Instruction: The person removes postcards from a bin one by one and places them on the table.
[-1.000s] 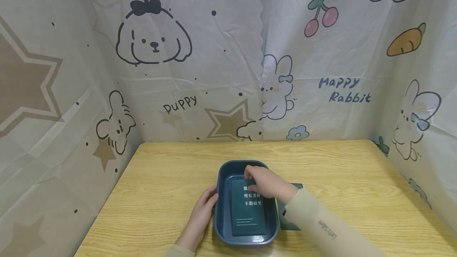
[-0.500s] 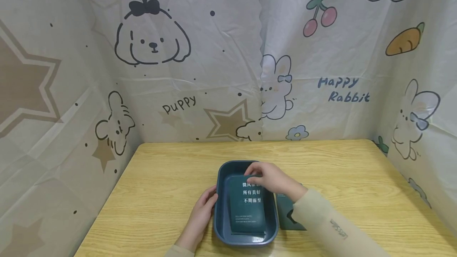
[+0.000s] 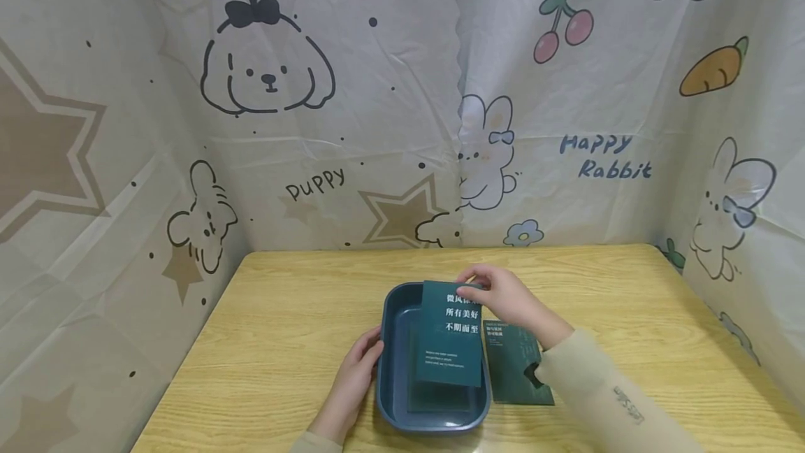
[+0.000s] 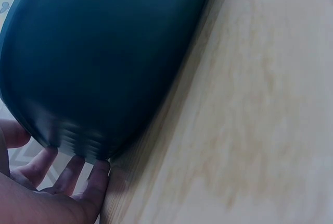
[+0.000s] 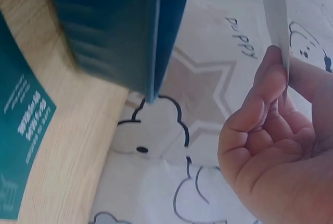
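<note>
My right hand (image 3: 506, 296) pinches a dark green card (image 3: 449, 362) with white Chinese characters by its top right corner. The card hangs tilted over a deep blue rectangular tray (image 3: 391, 411); in the right wrist view it appears nearly edge-on between thumb and fingers. Inside the tray, a darker green rectangle (image 3: 440, 400), apparently another card, shows below the held one and is partly hidden by it. Against the tray's left outer wall rests my left hand (image 3: 358, 372), its fingertips touching near the rim in the left wrist view.
Another green card (image 3: 512, 362) with white print lies on the wooden table (image 3: 302, 299), right of the tray and partly under my right sleeve (image 3: 585, 376). Behind and at both sides hangs a cartoon-printed cloth (image 3: 377, 89).
The right hand has lifted the green card up out of the tray and shifted it right. More of the card on the table now shows. The left hand stays against the tray.
</note>
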A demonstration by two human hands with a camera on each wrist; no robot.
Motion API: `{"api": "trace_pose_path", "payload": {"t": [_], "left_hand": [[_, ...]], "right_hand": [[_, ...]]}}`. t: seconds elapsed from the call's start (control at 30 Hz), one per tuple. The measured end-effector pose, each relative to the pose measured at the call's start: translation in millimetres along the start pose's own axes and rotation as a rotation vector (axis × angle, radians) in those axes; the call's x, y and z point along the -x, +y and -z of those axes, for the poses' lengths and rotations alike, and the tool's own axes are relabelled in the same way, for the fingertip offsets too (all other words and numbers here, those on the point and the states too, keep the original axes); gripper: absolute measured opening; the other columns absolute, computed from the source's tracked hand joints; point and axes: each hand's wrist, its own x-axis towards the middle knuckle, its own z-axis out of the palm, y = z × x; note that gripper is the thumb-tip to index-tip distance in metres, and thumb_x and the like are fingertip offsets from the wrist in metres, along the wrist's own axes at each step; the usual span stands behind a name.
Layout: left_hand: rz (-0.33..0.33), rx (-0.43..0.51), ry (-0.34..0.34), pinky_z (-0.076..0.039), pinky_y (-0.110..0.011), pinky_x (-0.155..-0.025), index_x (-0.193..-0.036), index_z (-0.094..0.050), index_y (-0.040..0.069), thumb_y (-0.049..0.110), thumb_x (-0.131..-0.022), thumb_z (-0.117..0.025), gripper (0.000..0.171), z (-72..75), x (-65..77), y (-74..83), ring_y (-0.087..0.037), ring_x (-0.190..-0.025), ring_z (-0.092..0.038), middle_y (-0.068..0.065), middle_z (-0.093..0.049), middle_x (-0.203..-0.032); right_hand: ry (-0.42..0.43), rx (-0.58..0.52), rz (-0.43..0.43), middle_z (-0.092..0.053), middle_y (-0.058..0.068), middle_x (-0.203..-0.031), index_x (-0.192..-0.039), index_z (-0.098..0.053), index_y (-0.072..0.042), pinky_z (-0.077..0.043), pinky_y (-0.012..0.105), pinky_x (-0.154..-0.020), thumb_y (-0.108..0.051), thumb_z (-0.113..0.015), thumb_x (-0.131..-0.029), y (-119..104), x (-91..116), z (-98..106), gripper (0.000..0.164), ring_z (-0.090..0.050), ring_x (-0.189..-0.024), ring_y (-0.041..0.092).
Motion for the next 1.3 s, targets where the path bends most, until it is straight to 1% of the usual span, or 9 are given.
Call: {"api": "trace_pose_path", "payload": {"t": [0.1,0.2,0.4,0.53,0.67,0.87,1.07,1.2,1.3], "left_hand": [[-0.004,-0.001,0.001,-0.040,-0.053,-0.100,-0.141,-0.045,0.010,0.034,-0.100,-0.045,0.048,-0.2,0.5,-0.1,-0.032,-0.124,-0.045,-0.021,-0.043,-0.146],[-0.003,-0.001,0.005,-0.040,-0.054,-0.100,-0.141,-0.045,0.010,0.034,-0.100,-0.045,0.048,-0.4,0.9,-0.3,-0.032,-0.124,-0.044,-0.020,-0.042,-0.147],[-0.007,0.001,0.006,-0.041,-0.053,-0.100,-0.141,-0.044,0.011,0.034,-0.100,-0.045,0.048,-0.6,0.9,0.2,-0.032,-0.124,-0.044,-0.020,-0.042,-0.147],[-0.008,0.001,0.007,-0.041,-0.053,-0.100,-0.141,-0.044,0.011,0.035,-0.099,-0.045,0.048,-0.7,0.9,0.4,-0.032,-0.124,-0.044,-0.020,-0.042,-0.147],[-0.004,-0.003,0.008,-0.041,-0.053,-0.100,-0.142,-0.044,0.011,0.035,-0.100,-0.045,0.048,-0.5,1.0,0.2,-0.032,-0.124,-0.045,-0.021,-0.041,-0.147],[0.002,-0.005,0.001,-0.040,-0.055,-0.100,-0.142,-0.043,0.011,0.035,-0.100,-0.044,0.049,-0.1,0.6,0.0,-0.032,-0.124,-0.045,-0.021,-0.041,-0.147],[-0.004,-0.005,0.003,-0.041,-0.053,-0.099,-0.142,-0.044,0.011,0.035,-0.100,-0.045,0.048,-0.4,0.3,-0.3,-0.031,-0.123,-0.046,-0.020,-0.042,-0.147],[0.001,-0.010,0.004,-0.041,-0.052,-0.099,-0.142,-0.044,0.011,0.035,-0.100,-0.045,0.048,-0.5,0.2,-0.4,-0.031,-0.123,-0.046,-0.020,-0.042,-0.147],[0.004,-0.016,0.004,-0.041,-0.054,-0.099,-0.142,-0.043,0.011,0.035,-0.100,-0.044,0.049,-0.5,-0.3,-0.7,-0.033,-0.124,-0.045,-0.021,-0.041,-0.147]], "right_hand": [[0.012,0.000,-0.006,-0.067,0.006,-0.112,-0.108,-0.067,-0.020,-0.052,0.049,-0.085,-0.034,-0.066,-0.088,3.5,2.4,10.3,0.024,-0.061,-0.093,0.018],[0.022,-0.011,-0.010,-0.066,0.009,-0.116,-0.110,-0.067,-0.018,-0.051,0.052,-0.088,-0.035,-0.065,-0.089,9.3,4.2,19.8,0.028,-0.061,-0.097,0.020],[0.043,-0.006,-0.016,-0.066,0.012,-0.119,-0.113,-0.066,-0.014,-0.052,0.053,-0.088,-0.037,-0.063,-0.090,23.9,8.5,35.3,0.032,-0.061,-0.101,0.022],[0.045,0.008,-0.026,-0.064,0.016,-0.121,-0.112,-0.066,-0.011,-0.050,0.055,-0.091,-0.036,-0.063,-0.090,32.4,12.3,42.1,0.033,-0.059,-0.106,0.027],[0.041,0.019,-0.030,-0.062,0.020,-0.123,-0.111,-0.066,-0.008,-0.049,0.057,-0.093,-0.033,-0.063,-0.091,40.2,16.4,47.4,0.033,-0.057,-0.110,0.032],[0.030,0.008,-0.026,-0.062,0.021,-0.123,-0.110,-0.067,-0.007,-0.050,0.055,-0.091,-0.031,-0.063,-0.091,53.8,21.2,54.6,0.031,-0.056,-0.112,0.032],[-0.001,0.008,-0.065,-0.062,0.021,-0.123,-0.113,-0.066,-0.006,-0.051,0.054,-0.090,-0.034,-0.061,-0.091,73.0,23.4,58.2,0.035,-0.056,-0.112,0.032],[-0.016,0.005,-0.090,-0.063,0.021,-0.122,-0.113,-0.066,-0.007,-0.051,0.054,-0.091,-0.034,-0.060,-0.092,83.0,25.7,58.8,0.035,-0.057,-0.110,0.031],[-0.025,-0.005,-0.114,-0.065,0.019,-0.119,-0.113,-0.066,-0.007,-0.051,0.053,-0.091,-0.033,-0.060,-0.093,90.5,26.6,56.9,0.033,-0.059,-0.106,0.027]]}}
